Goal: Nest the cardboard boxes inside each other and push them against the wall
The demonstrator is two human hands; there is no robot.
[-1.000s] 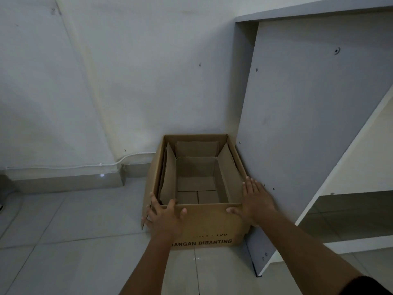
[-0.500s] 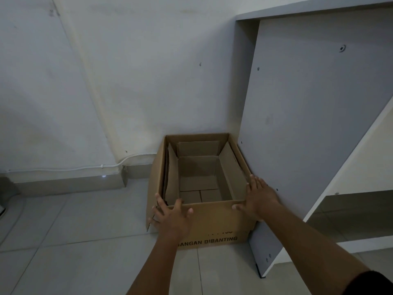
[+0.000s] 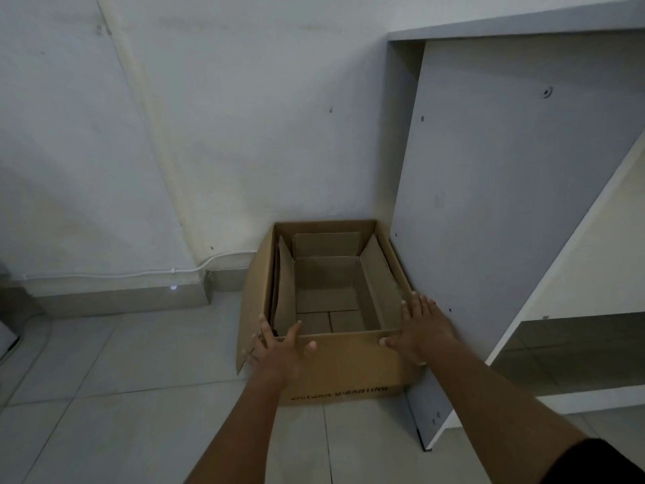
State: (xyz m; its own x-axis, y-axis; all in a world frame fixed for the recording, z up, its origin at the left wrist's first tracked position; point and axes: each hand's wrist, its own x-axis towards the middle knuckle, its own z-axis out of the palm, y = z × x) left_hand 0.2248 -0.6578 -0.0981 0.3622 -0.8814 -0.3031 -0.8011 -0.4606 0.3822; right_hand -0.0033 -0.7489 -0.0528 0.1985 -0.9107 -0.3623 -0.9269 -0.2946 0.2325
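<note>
A large brown cardboard box [image 3: 352,370] stands open on the tiled floor, its far side at the white wall [image 3: 244,134]. A smaller cardboard box [image 3: 328,291] sits nested inside it, flaps up. My left hand [image 3: 281,351] lies flat against the near wall of the large box at its left corner, fingers spread over the rim. My right hand [image 3: 420,330] presses flat on the box's near right corner, fingers apart. Black print runs along the bottom of the box's front.
A grey cabinet side panel [image 3: 506,204] stands right against the box's right side, with white shelving [image 3: 576,309] beyond. A white cable [image 3: 139,273] runs along the skirting at the left. Open tiled floor [image 3: 104,396] lies to the left and front.
Both hands have slid the box a little farther toward the wall, keeping the same flat contact on its near side.
</note>
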